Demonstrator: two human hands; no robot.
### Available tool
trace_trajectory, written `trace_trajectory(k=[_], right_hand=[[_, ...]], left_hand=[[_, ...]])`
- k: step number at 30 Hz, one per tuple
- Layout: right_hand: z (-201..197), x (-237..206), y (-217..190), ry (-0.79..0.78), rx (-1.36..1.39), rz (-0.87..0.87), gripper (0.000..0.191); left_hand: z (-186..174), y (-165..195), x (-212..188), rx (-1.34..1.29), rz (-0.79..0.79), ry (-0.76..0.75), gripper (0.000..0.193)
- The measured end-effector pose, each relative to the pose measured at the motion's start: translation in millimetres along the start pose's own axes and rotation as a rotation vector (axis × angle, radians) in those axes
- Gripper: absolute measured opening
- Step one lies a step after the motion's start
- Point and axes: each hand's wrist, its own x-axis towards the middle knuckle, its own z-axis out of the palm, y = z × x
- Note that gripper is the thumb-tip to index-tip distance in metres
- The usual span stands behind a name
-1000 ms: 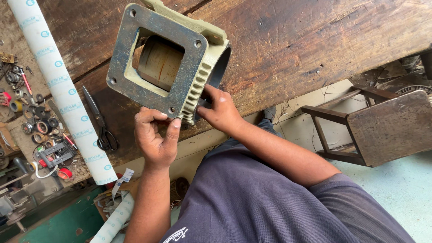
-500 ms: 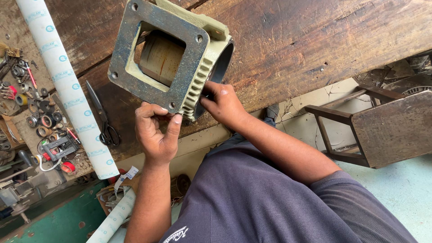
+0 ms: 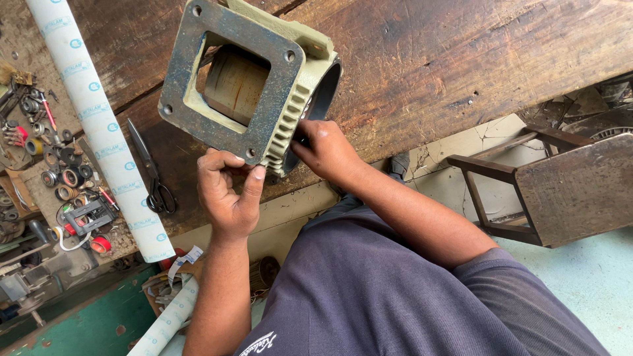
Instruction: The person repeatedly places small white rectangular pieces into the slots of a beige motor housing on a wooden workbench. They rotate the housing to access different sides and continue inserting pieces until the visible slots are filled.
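Note:
A pale green cast motor housing (image 3: 290,99) lies on its side on the worn wooden bench (image 3: 461,59). Its square, rust-stained flange (image 3: 181,79) with bolt holes faces me, and a rusty cylinder shows inside. My left hand (image 3: 227,191) pinches the flange's lower corner between thumb and fingers. My right hand (image 3: 326,151) presses against the finned side near the round dark opening, with its fingertips tucked against the rim. Both forearms reach up from my dark blue shirt.
A long white printed roll (image 3: 99,125) lies diagonally at the left, with black scissors (image 3: 151,171) beside it. Bearings, a red tape roll (image 3: 100,245) and small tools are scattered at the far left. A dark wooden stool (image 3: 567,188) stands on the floor at the right.
Both hands have stayed on the housing. The housing has tipped slightly and sits higher in the view, and my left thumb has closed further onto the flange corner.

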Motion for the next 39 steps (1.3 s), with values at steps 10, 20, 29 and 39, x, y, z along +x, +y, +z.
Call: trace_trajectory(k=[10, 20, 29, 39], right_hand=[[-13.1, -3.1, -4.4, -0.069, 0.047, -0.019, 0.028], [-8.8, -5.1, 4.1, -0.027, -0.048, -0.066, 0.019], [-22.6, -2.7, 4.9, -0.163, 0.097, 0.089, 0.029], [-13.3, -1.3, 17.6, -0.027, 0.055, -0.110, 0.023]], left_hand=[[2.3, -0.6, -0.3, 0.006, -0.010, 0.015, 0.029], [9.3, 1.8, -2.2, 0.035, 0.032, 0.057, 0.032], [58.1, 13.2, -42.5, 0.402, -0.150, -0.104, 0.019], [73.3, -3.5, -41.2, 1.006, -0.237, -0.183, 0.030]])
